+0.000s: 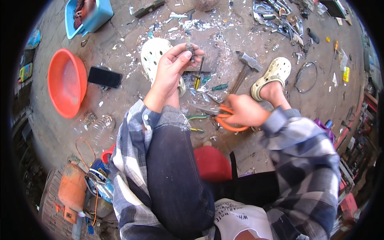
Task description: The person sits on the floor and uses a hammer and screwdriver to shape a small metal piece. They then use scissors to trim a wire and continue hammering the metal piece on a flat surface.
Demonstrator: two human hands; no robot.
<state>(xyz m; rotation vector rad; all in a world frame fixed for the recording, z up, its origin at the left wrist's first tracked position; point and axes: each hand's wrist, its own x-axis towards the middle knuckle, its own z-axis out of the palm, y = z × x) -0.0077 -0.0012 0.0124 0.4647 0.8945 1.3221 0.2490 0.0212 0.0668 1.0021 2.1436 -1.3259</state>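
Note:
My left hand [175, 64] pinches a small dark cylindrical piece [190, 50] with a pale tip, holding it upright above the ground; its exact kind is unclear. My right hand [247, 111] is closed on the orange handles of a pair of scissors [231, 127]. Their metal blades point left, below and apart from the piece. On the ground between my feet are a hammer [250, 61], a yellow-and-black screwdriver [197, 82], a green-handled tool [220, 87] and pliers with green-and-yellow grips [198, 117].
An orange basin [67, 83], a black phone [105, 77] and a blue tub [90, 18] lie to the left. Metal parts [278, 18] are heaped at the far right, near a coiled cable [306, 77]. An orange gas cylinder [72, 186] stands at the lower left. White scraps litter the ground.

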